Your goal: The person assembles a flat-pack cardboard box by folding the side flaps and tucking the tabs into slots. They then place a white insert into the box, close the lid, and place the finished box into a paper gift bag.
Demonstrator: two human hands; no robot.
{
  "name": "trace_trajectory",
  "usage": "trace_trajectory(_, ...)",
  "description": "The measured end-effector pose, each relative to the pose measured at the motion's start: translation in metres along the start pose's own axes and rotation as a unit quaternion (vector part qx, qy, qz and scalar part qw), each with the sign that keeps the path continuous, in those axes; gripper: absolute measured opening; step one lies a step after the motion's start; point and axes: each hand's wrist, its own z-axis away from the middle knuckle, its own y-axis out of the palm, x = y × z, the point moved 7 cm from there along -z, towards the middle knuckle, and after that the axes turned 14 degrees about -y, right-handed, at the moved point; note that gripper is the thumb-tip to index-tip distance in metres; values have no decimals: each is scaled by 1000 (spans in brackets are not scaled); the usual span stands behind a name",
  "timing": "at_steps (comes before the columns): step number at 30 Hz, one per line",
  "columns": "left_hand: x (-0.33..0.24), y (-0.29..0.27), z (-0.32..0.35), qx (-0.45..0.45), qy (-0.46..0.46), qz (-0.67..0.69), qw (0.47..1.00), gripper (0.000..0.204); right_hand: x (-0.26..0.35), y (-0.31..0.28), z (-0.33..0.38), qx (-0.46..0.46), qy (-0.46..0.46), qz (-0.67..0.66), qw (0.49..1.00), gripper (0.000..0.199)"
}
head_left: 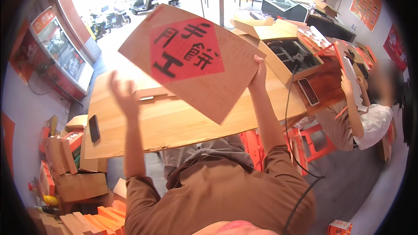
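A flat brown board (237, 67) is raised and tilted above the wooden table (196, 130). On its face is a red paper square (178, 43) with black brushed characters. My right hand (259, 74) grips the board by its right corner. Fingers spread, my left hand (124, 93) is lifted off the board's lower left edge and holds nothing; it is slightly blurred. Partly hidden behind the board, a flat brown piece (152, 92) lies on the tabletop. A dark phone (93, 129) rests near the table's left end.
An open carton (289, 56) with dark contents stands at the right, beside another phone (308, 92). A cable (287, 117) hangs down past my right arm. At the far right, a seated person (374, 117) handles a red-edged panel. Cardboard boxes (82, 186) pile up at the left.
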Motion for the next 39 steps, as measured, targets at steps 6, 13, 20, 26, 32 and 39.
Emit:
trace_trajectory(6,-100,166,105,290,147,-290,900,86,-83,-9,38,-154,-19,183,971,65)
trace_trajectory(13,-34,176,117,173,202,-358,895,80,-89,24,91,60,-23,193,979,103)
trace_trajectory(20,-107,72,25,163,220,-231,934,67,-8,147,70,352,-456,449,683,115)
trace_trajectory(26,-120,33,1,218,216,-207,929,71,8,247,78,538,-424,359,634,85)
trace_trajectory(32,-131,36,10,198,241,-166,935,67,1,261,86,544,-441,320,638,69)
trace_trajectory(39,-126,38,9,184,270,-114,938,67,0,254,81,539,-437,293,658,66)
